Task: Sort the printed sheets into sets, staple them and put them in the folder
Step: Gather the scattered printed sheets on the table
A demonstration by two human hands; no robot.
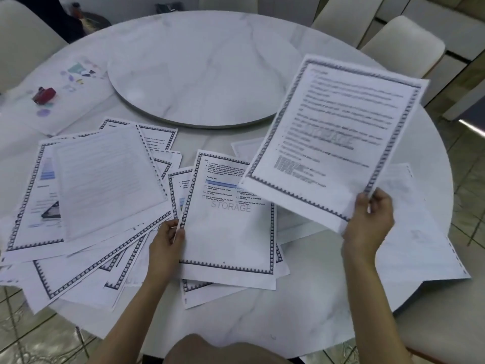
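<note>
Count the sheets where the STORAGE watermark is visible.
2: the raised sheet gripped by the right hand, and the centre sheet, its edge pinched by the left hand. More may be hidden or blurred.

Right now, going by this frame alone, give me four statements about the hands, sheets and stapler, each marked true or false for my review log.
1. The red stapler lies at the far left of the table. True.
2. The left hand lies flat and idle on the table. False: it pinches the left edge of the STORAGE sheet, which lies on the pile.
3. The right hand holds a raised sheet by its lower corner. True.
4. The loose sheets form one squared stack. False: they are fanned out, overlapping at angles.
</note>
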